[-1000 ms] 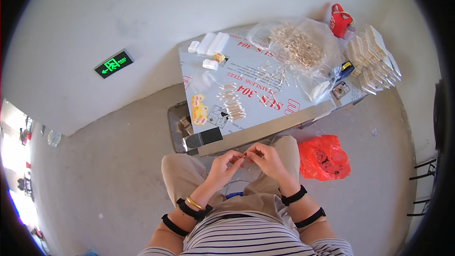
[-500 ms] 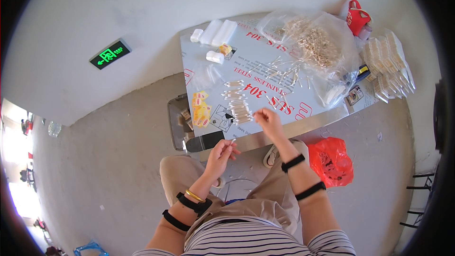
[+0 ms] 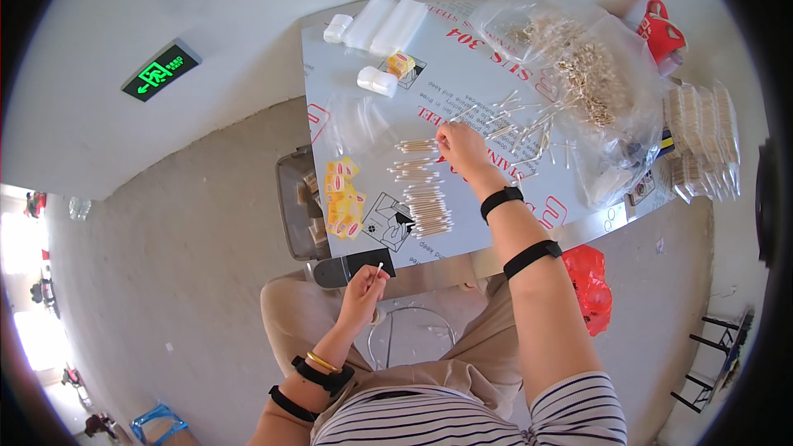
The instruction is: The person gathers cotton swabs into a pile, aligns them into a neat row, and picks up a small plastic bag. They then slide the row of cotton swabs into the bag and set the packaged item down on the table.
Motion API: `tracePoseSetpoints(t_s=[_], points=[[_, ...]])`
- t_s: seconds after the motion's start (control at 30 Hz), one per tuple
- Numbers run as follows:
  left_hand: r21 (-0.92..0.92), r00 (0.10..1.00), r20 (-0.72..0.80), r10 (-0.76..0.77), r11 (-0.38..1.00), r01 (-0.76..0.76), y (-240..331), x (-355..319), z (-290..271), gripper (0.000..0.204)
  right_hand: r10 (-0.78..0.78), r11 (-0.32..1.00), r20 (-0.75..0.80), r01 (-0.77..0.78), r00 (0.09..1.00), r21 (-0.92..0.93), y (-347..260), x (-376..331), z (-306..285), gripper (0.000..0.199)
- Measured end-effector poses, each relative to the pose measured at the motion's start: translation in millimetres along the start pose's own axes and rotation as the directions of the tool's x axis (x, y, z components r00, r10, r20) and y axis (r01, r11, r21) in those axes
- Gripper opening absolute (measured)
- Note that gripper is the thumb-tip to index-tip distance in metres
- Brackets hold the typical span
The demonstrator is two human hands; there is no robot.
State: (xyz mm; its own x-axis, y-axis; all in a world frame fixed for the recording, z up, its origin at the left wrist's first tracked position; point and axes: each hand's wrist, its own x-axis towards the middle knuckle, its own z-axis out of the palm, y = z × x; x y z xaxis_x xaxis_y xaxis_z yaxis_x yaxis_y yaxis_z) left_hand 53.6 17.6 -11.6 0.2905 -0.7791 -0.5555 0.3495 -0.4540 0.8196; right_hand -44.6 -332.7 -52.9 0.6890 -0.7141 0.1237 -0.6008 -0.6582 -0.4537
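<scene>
My left hand [image 3: 360, 296] is closed in front of the table's near edge, pinching a cotton swab whose white tip [image 3: 380, 265] sticks up. Further out over the table, my right hand [image 3: 462, 150] has its fingers pressed together at the right ends of the farthest group of cotton swabs [image 3: 415, 146]. Its fingertips hide those ends. Several small groups of swabs lie crosswise in a column, and a denser pile [image 3: 427, 211] forms the near end. Loose swabs [image 3: 529, 128] lie scattered to the right of my right hand.
A clear bag of swabs [image 3: 591, 74] fills the far right, beside stacked packed swabs [image 3: 702, 136]. Yellow-and-white labels [image 3: 343, 198] and clear sleeves [image 3: 357, 125] lie left. White rolls [image 3: 396, 26] stand far left. A grey bin [image 3: 291, 215] adjoins the table; a red bag [image 3: 588, 285] is below.
My right hand has moved away from the near pile to the farthest group of swabs. My left hand has shifted slightly left and nearer, still holding a swab. The view has shifted.
</scene>
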Motion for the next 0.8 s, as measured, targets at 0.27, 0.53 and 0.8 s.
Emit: tracePoseSetpoints(t_s=[0.27, 0.53, 0.8], points=[[0.000, 0.995, 0.083, 0.058, 0.998, -0.058, -6, 10, 3, 0.012, -0.216, 0.956, 0.045, 0.220, 0.975, -0.195, 7, 15, -3, 0.002], [-0.018, 0.999, 0.031, 0.029, 0.999, -0.028, 20, -2, 1, 0.019, -0.156, 0.978, 0.067, 0.163, 0.986, -0.126, -3, -6, -45, 0.003], [-0.040, 0.983, -0.026, 0.181, 0.983, -0.182, 43, -15, 16, 0.025, 0.002, 0.957, 0.006, -0.003, 1.000, 0.290, -46, -69, -99, 0.009]])
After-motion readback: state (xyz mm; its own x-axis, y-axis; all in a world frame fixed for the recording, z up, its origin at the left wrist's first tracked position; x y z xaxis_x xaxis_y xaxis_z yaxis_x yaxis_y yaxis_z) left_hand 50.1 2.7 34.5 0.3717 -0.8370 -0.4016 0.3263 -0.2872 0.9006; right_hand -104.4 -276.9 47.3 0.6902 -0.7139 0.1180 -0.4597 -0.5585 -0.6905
